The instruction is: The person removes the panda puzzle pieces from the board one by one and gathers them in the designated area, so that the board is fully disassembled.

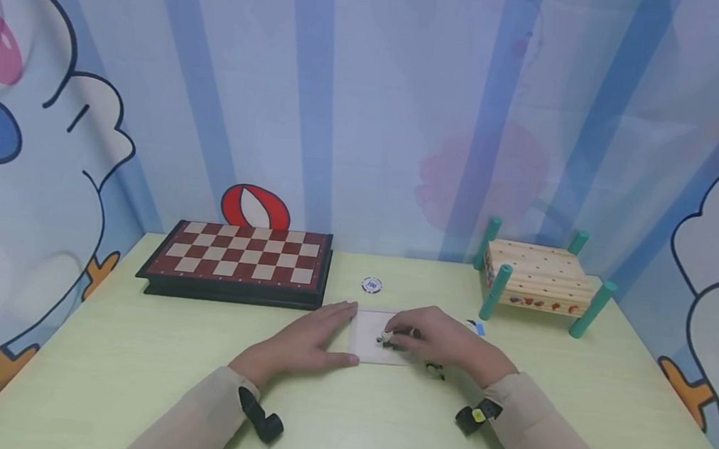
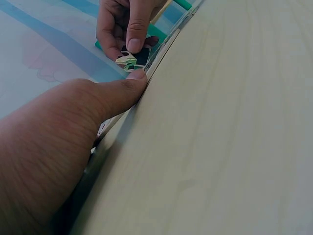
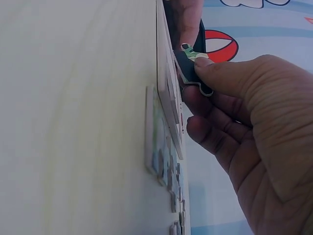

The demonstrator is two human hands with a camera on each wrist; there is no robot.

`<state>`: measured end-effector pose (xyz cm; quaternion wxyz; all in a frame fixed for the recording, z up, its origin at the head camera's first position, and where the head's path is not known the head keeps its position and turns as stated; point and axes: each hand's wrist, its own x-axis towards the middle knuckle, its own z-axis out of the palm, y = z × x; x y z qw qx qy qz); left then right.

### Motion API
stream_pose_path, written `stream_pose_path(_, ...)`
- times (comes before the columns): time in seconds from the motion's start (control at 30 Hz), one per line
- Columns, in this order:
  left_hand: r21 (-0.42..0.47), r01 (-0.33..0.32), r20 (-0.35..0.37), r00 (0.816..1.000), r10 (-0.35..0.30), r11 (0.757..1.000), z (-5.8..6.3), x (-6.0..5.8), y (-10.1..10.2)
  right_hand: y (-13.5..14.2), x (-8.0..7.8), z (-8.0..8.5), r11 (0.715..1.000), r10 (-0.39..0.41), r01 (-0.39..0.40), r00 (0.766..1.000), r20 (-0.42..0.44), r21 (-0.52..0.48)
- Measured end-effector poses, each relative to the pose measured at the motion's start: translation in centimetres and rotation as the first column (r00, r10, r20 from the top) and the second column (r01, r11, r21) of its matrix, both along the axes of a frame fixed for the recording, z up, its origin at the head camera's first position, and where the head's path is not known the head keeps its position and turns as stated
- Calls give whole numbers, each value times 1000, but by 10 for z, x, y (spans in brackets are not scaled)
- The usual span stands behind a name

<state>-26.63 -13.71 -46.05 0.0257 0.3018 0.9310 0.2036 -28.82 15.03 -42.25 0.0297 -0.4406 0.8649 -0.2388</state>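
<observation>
My right hand (image 1: 445,340) pinches a small dark, green and cream puzzle piece (image 3: 188,66) between thumb and fingers. The piece is held close over a thin, pale rectangular puzzle board (image 1: 366,325) lying on the table. At the board's left side, my left hand (image 1: 301,340) lies with fingers extended and thumb spread, the fingertips at the far left corner and the thumb at the near left corner. Some of the board is hidden under my right hand. Several loose puzzle pieces (image 3: 161,142) lie on the table beside the board in the right wrist view.
A folded red-and-white chessboard box (image 1: 243,261) stands at the back left. Behind the board lies a round chip (image 1: 371,285) marked 100. At the back right is a wooden toy bench (image 1: 538,269) with green legs. A printed curtain (image 1: 395,113) closes off the table's far side.
</observation>
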Motion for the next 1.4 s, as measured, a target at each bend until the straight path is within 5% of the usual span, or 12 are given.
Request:
stream_pose_path(0.73,-10,-1,-2,1000,1,1000,-4,-2,0,5,-3,-2,995,21,-17,999,43,-97)
stream_pose_path(1.4,0,1,4,1000,-1,1000,-3,-1,0,32,0,0,990,-97,99,995,29,-100)
